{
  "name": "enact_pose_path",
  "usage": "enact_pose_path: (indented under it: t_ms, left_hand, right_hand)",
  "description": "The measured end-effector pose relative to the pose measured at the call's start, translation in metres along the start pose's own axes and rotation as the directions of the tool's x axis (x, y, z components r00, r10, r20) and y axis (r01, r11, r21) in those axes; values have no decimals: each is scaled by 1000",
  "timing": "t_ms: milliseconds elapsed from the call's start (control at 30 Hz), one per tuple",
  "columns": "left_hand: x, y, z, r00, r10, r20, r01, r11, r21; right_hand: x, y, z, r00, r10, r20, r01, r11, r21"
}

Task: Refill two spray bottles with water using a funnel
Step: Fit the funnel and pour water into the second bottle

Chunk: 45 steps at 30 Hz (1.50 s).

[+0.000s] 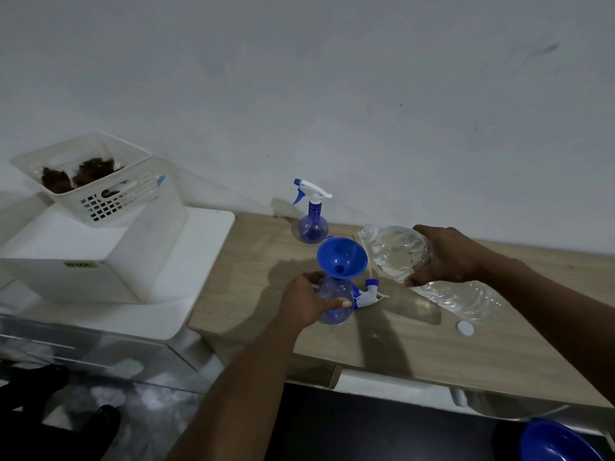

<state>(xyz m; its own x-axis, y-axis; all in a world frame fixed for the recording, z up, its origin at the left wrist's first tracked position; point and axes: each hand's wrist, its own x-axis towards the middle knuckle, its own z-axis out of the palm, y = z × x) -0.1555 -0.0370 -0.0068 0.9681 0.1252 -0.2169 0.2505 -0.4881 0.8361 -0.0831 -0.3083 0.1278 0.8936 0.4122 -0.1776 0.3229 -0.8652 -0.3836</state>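
A blue funnel (341,257) sits in the neck of an open blue spray bottle (336,299) on the wooden table (416,347). My left hand (307,302) grips that bottle's round body. My right hand (446,256) holds a clear water bottle (397,249) tilted almost flat, its open mouth pointing left, just right of the funnel's rim. No water stream shows. The removed spray head (367,294) lies beside the open bottle. A second blue spray bottle (312,221), with its white and blue trigger head on, stands upright near the wall.
A white bottle cap (465,328) lies on the table at the right. A thin stick (364,252) lies behind the funnel. A white slotted basket (100,181) sits on a white box (83,261) at the left. A blue bowl (559,442) shows at the lower right.
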Motion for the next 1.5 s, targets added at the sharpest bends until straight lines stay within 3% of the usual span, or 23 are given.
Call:
enact_pose_path:
  t_ms: [367,1500]
  left_hand:
    - [0,0,0,1000,5,3,-5,1000,3]
    - [1,-1,-1,1000,-8,25,8,1000,-6]
  right_hand:
    - [5,-6,-3,998,-3,70,6,999,-51]
    - [3,-16,-19,995,-5,101,24,981,-191]
